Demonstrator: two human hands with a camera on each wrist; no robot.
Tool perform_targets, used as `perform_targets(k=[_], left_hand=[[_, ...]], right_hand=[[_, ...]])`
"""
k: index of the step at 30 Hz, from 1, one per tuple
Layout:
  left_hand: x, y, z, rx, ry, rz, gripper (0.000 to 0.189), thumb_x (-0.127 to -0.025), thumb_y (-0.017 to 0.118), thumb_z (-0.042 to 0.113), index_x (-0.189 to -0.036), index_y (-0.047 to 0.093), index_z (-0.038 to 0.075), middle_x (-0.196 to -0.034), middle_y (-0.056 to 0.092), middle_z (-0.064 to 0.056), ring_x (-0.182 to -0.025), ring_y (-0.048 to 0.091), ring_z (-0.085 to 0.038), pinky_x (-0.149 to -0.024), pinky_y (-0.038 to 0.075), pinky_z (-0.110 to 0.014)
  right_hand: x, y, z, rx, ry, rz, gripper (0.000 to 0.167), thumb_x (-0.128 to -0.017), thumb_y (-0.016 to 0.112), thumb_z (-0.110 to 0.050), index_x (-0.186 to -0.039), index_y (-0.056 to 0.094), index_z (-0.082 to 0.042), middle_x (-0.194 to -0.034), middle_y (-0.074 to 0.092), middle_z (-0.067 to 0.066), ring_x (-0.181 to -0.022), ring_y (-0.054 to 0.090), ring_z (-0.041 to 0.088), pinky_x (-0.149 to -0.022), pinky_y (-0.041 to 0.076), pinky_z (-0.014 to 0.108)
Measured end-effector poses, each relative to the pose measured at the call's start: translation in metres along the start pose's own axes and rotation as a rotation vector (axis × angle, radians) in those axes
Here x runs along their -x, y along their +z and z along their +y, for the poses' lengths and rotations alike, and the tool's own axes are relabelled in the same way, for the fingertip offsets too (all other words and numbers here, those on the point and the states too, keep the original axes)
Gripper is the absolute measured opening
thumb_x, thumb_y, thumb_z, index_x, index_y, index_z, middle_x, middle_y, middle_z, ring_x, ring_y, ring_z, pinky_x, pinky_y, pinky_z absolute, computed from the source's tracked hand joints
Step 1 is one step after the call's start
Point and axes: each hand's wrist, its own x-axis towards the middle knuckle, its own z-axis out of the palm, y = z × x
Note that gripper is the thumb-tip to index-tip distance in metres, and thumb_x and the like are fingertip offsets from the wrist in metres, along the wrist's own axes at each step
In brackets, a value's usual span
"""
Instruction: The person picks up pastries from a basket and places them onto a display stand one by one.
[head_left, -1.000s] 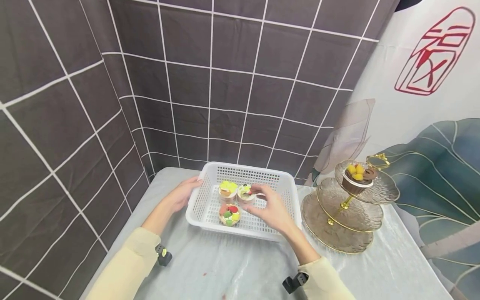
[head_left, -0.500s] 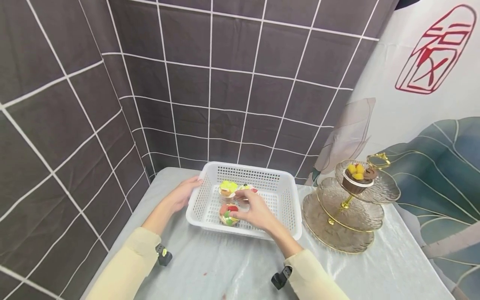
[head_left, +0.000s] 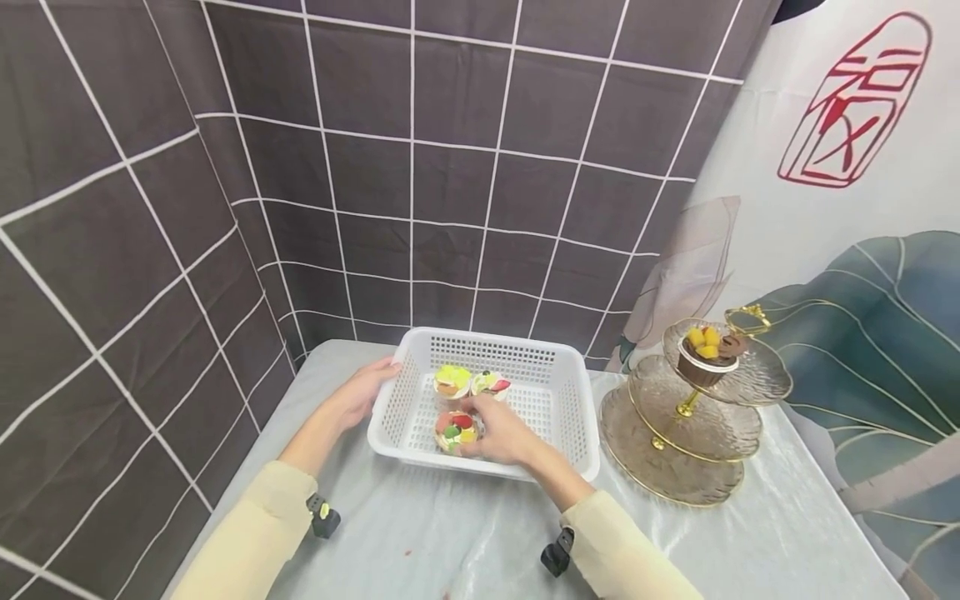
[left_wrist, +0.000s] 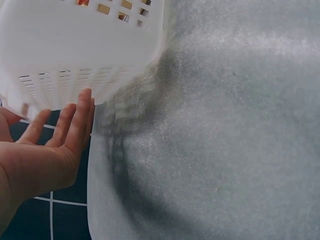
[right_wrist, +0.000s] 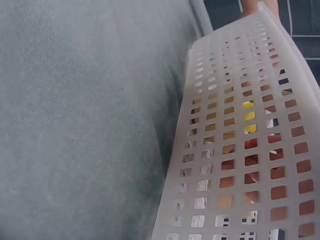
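One chocolate cupcake [head_left: 707,357] stood on the tiered stand [head_left: 763,385]; three cakes [head_left: 453,380] sat in the basket [head_left: 583,408] (judged partway, handling unfinished). The right hand's [head_left: 504,429] fingers curled round the front cake [head_left: 454,431]; the left hand's [head_left: 362,395], nearly straight, touched the basket's end.

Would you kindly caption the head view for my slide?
Right hand gripping a fruit-topped dessert inside a white basket, left hand at the basket's side.

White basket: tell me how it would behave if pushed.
The white basket is probably light for its size, given its thin, perforated walls. It looks fairly stiff, with upright sides and a wide rim. Standing broad and low on the table, it would more likely slide than tip.
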Motion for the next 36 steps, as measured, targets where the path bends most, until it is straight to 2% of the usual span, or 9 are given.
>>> perform_targets(k=[7, 16, 23, 28, 33, 36], left_hand=[[0.001, 0.001, -0.001, 0.008, 0.003, -0.003, 0.061, -0.116, 0.039, 0.035, -0.169, 0.023, 0.011, -0.16, 0.046, -0.025, -0.142, 0.051, -0.043, -0.109, 0.051, -0.053], [0.0, 0.001, -0.001, 0.012, 0.0, -0.003, 0.06, -0.116, 0.038, 0.035, -0.169, 0.024, 0.011, -0.159, 0.047, -0.025, -0.142, 0.052, -0.042, -0.109, 0.051, -0.052], [0.001, 0.0, 0.001, -0.003, -0.002, 0.003, 0.061, -0.116, 0.04, 0.035, -0.169, 0.024, 0.011, -0.159, 0.047, -0.026, -0.141, 0.053, -0.042, -0.108, 0.052, -0.052], [0.003, 0.001, 0.002, 0.0, 0.004, -0.012, 0.061, -0.116, 0.039, 0.035, -0.169, 0.022, 0.01, -0.159, 0.046, -0.027, -0.141, 0.053, -0.043, -0.108, 0.051, -0.052], [0.002, 0.0, 0.001, 0.006, -0.004, -0.003, 0.06, -0.116, 0.039, 0.036, -0.169, 0.025, 0.012, -0.16, 0.047, -0.025, -0.142, 0.052, -0.043, -0.11, 0.05, -0.053], [0.002, 0.001, 0.001, 0.008, -0.003, -0.01, 0.06, -0.116, 0.039, 0.036, -0.169, 0.025, 0.011, -0.159, 0.046, -0.026, -0.141, 0.052, -0.044, -0.109, 0.051, -0.054]], right_hand=[[-0.007, 0.005, 0.0, 0.105, 0.048, -0.071, 0.065, -0.08, 0.093, -0.02, -0.135, 0.063, 0.0, -0.123, 0.071, 0.012, -0.114, 0.067, 0.029, -0.101, 0.055, 0.045], [-0.006, 0.004, -0.001, 0.099, 0.095, -0.094, 0.058, -0.083, 0.091, -0.018, -0.13, 0.062, -0.003, -0.119, 0.071, 0.01, -0.113, 0.068, 0.028, -0.1, 0.055, 0.046], [-0.004, 0.0, 0.0, 0.074, 0.075, -0.062, 0.056, -0.081, 0.091, -0.019, -0.128, 0.064, -0.005, -0.114, 0.071, 0.005, -0.105, 0.067, 0.021, -0.094, 0.056, 0.04], [0.004, -0.014, -0.001, 0.05, 0.035, -0.027, 0.058, -0.078, 0.092, -0.023, -0.128, 0.066, -0.007, -0.11, 0.071, -0.001, -0.1, 0.066, 0.016, -0.089, 0.057, 0.037], [0.018, -0.03, -0.001, 0.05, -0.029, 0.041, 0.061, -0.078, 0.09, -0.022, -0.131, 0.066, -0.004, -0.112, 0.072, 0.002, -0.102, 0.068, 0.017, -0.089, 0.059, 0.033], [0.027, -0.04, -0.001, 0.012, -0.052, 0.085, 0.064, -0.078, 0.089, -0.019, -0.133, 0.064, 0.0, -0.116, 0.072, 0.005, -0.103, 0.068, 0.02, -0.09, 0.06, 0.033]])
